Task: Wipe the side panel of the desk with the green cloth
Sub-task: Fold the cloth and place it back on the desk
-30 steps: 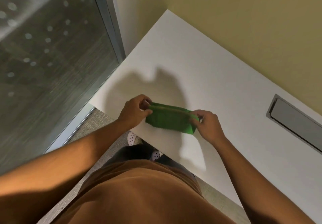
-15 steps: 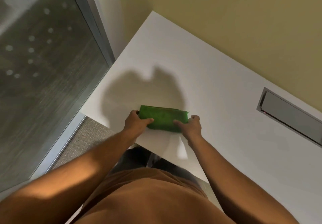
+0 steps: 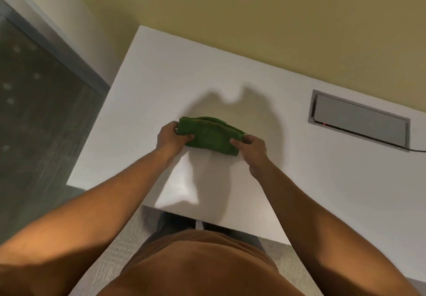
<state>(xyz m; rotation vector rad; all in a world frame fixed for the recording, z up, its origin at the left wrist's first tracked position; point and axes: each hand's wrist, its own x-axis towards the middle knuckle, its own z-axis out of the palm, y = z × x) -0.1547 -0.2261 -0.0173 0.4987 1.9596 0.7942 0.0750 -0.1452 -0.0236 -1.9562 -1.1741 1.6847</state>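
**A:** What were the hands doing?

**B:** The left hand (image 3: 173, 137) was curled around one end of the green cloth (image 3: 211, 135). Its thumb lay on top and its fingers were tucked under. The right hand (image 3: 251, 146) pinched the other end the same way. So the cloth sat right between the two hands, touching both.

**A:** Was anything different from a moment before?

**B:** Yes. A second before, the cloth was held up and pulled long between the hands. Half a second before, it was pressed down flat. Now it was a thicker, folded bundle, and the hands were further in over the desk top (image 3: 322, 192), away from the near edge.

**A:** What does that mean for the job?

**B:** I think the cloth was being folded into a pad for wiping. The wiping had not started. The side panel was not in sight; it should be down past the desk's edge, out beyond the left hand.

**A:** Anything else nearby?

**B:** A grey cable hatch (image 3: 359, 120) sat well apart, out past the right hand.
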